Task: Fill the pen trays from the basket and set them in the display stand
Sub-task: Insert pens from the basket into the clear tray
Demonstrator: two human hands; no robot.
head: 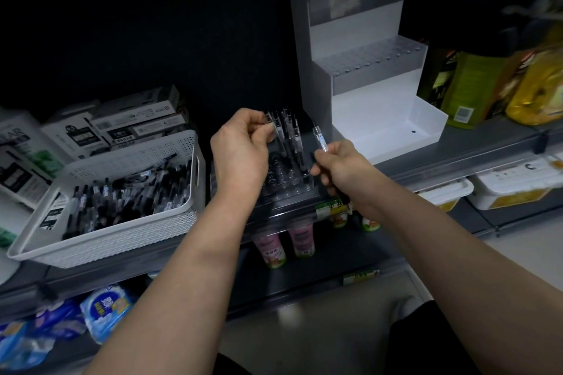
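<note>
A clear pen tray (283, 183) with rows of holes sits on the shelf between the white basket (128, 231) and the white stepped display stand (374, 119). Several pens (289, 134) stand upright in the tray's back rows. My left hand (240, 155) pinches the top of one of these standing pens. My right hand (341, 167) grips a few pens; one pen (320, 138) points up and back over the tray's right side. The basket holds many loose black and clear pens (128, 195). Another clear tray (374, 58) sits on the stand's middle step.
Boxes of stationery (134, 122) stand behind the basket. Yellow and green packages (502, 85) sit right of the stand. Below the shelf edge (457, 164) are pink and green cups (286, 243), white tubs (511, 186) and blue packs (103, 310).
</note>
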